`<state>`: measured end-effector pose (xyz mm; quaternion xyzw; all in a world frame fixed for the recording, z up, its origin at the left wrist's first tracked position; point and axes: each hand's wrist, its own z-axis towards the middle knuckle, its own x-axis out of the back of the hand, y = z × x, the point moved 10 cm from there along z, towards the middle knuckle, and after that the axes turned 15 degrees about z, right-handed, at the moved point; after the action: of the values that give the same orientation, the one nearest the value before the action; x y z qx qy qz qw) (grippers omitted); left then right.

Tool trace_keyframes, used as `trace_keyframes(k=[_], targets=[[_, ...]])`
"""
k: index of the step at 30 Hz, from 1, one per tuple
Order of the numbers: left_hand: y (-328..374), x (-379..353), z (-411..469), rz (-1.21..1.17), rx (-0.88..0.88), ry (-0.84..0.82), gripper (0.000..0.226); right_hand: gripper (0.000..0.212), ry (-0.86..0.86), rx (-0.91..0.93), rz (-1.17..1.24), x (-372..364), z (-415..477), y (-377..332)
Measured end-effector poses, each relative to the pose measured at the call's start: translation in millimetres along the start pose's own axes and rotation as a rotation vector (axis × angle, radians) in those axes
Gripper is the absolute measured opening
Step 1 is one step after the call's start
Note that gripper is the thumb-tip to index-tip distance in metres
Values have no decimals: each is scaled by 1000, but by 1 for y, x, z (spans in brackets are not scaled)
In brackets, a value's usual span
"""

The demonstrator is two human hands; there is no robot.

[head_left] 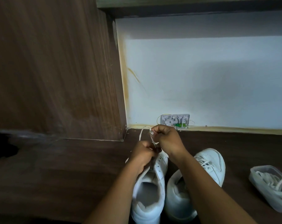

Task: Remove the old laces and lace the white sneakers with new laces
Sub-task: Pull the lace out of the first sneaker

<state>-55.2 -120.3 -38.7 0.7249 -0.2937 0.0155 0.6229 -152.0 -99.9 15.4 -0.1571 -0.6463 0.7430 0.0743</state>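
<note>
Lace (142, 132) looks limp and light, looping up just above the toe of the left sneaker (153, 183). My right hand (167, 139) pinches its tip; my left hand (142, 156) grips the strand at the eyelets. I judge the tip the only stiff part, so I would hold there.

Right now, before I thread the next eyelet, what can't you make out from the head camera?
Head view only:
left sneaker: front eyelets hidden under the left hand.
lace: tip blurred at the right hand; old or new, cannot tell.
right sneaker: middle covered by the right forearm.
container of laces: cut off by the right edge.
dark object, left edge: too dark to identify.
</note>
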Motion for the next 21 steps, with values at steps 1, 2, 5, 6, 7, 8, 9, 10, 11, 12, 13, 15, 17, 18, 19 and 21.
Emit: trace_keyframes(k=[1,2,5,6,7,8,9,10,11,12,13,15,17,18,19,21], targets=[[1,1,1,-43,1,13,37,24,15,16,-28,4,0,-3],[-1,3,1,-110,17,24,35,19,26,36,-86,9,1,-7],[-9,16,0,-363,109,48,24,17,-83,-9,-468,12,1,-3],[-13,19,-1,-429,153,47,20,17,-166,-50,-645,6,-2,5],[-16,22,-1,-473,191,40,17,15,-237,-64,-807,1,-6,13],[-18,23,-1,-497,214,30,15,13,-263,-39,-918,-4,-7,16],[-19,23,-1,-502,218,16,13,13,-246,6,-964,-7,-8,14],[-18,21,0,-484,206,-1,11,14,-208,57,-949,-8,-7,9],[-17,18,0,-436,179,-17,12,17,-150,97,-862,-7,-6,3],[-15,15,0,-366,150,-35,19,21,-83,117,-710,-3,-4,-2],[-15,11,0,-282,132,-54,26,25,-24,119,-519,2,-3,-5],[-15,0,0,-146,104,-100,35,30,26,98,-227,6,-1,-6],[-12,-7,3,-67,49,-101,35,30,36,51,-79,5,-1,4],[-9,-6,5,-54,21,-70,36,29,41,20,-14,5,-2,8],[-9,-5,7,-60,7,-38,38,28,49,-2,19,6,-2,9],[-7,-5,8,-92,14,2,39,25,65,15,-76,12,-2,2]])
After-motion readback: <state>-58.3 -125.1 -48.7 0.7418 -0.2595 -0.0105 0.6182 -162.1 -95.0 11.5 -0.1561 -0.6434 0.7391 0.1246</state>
